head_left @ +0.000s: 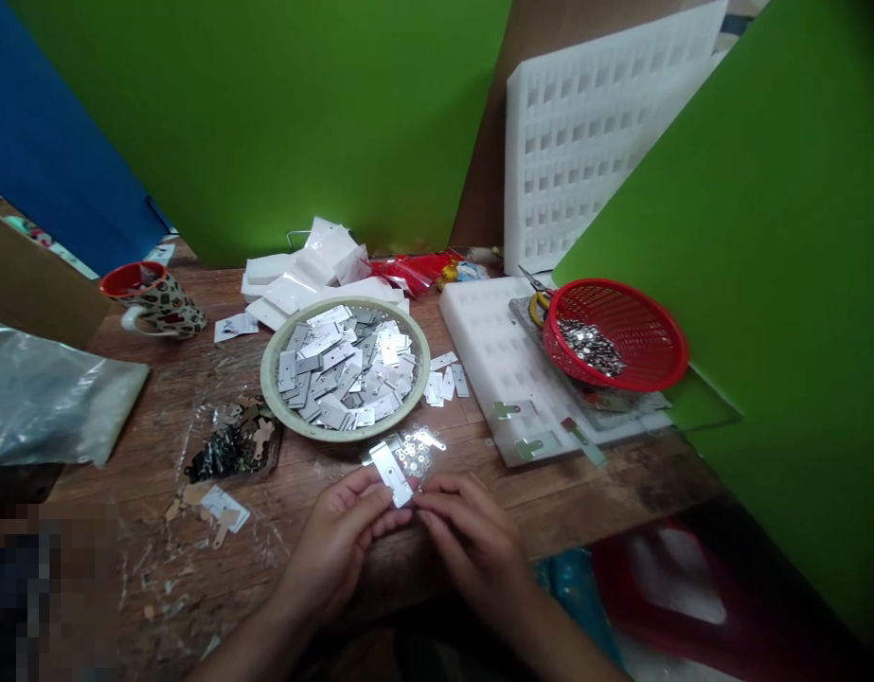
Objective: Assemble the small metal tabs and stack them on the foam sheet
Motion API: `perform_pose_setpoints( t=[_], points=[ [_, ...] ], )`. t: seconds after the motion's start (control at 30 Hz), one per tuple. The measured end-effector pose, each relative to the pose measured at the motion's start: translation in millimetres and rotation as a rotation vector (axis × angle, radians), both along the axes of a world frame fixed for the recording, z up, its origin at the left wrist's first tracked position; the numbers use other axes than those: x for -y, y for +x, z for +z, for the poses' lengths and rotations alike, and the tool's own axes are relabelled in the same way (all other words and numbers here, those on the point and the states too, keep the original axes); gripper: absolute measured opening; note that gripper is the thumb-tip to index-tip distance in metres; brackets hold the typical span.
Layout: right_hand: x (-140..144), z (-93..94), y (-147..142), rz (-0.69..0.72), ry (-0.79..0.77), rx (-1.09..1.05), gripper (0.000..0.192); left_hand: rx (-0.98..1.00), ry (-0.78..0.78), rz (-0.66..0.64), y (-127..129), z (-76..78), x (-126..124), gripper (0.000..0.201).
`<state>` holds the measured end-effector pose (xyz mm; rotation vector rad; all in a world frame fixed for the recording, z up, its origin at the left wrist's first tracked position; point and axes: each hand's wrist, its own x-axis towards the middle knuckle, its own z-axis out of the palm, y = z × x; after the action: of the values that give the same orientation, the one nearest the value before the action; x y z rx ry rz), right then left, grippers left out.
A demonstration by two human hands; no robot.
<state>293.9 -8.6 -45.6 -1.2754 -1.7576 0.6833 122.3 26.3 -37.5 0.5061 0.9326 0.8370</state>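
Note:
Between the thumb and fingers of my left hand (349,521) is a small silver metal plate (392,474), tilted, with a hole and a slot in it. My right hand (469,526) is at the plate's lower right corner, its thumb and fingertips pinched together; whatever they hold is too small to make out. Just beyond my hands, a pile of small washers (417,453) lies on the wooden table (380,587). Behind it stands a round pale bowl (267,379) heaped with similar metal plates (337,365). A few more plates (447,382) lie to its right.
On the left are a patterned mug (173,308), a plastic bag (53,393) and a tray of dark and tan parts (230,445). To the right, a red basket (656,332) of small metal pieces and yellow-handled pliers (540,308) rest above a white foam block (479,332). Green panels (301,114) rise behind.

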Motion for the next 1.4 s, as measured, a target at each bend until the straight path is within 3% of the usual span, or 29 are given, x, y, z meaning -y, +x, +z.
perform_pose_setpoints(
  t=[0.2,0.4,0.6,0.97,1.2,1.4],
  points=[
    [-17,-17.9,20,-0.171,-0.109,0.183,0.015,-0.154,-0.032,-0.020,-6,-7.0,-5,0.029],
    [-23,-20.9,23,-0.122,-0.210,0.355,0.015,-0.237,0.007,-0.035,-20,-7.1,-10,0.028],
    [-9,-12.5,29,0.032,-0.338,0.388,0.019,-0.264,0.028,-0.132,-34,-10.1,-9,0.022],
    [-5,-25.6,27,0.034,-0.278,0.552,0.011,-0.137,-0.031,-0.221,-22,-12.7,0,0.023],
    [-3,-13.8,20,-0.106,-0.183,0.175,0.008,-0.072,-0.085,-0.202,-17,-10.0,-1,0.021],
    [-8,1.2,8,-0.018,-0.208,-0.062,0.015,-0.050,-0.052,-0.243,-13,-7.5,-2,0.022]
  ],
)
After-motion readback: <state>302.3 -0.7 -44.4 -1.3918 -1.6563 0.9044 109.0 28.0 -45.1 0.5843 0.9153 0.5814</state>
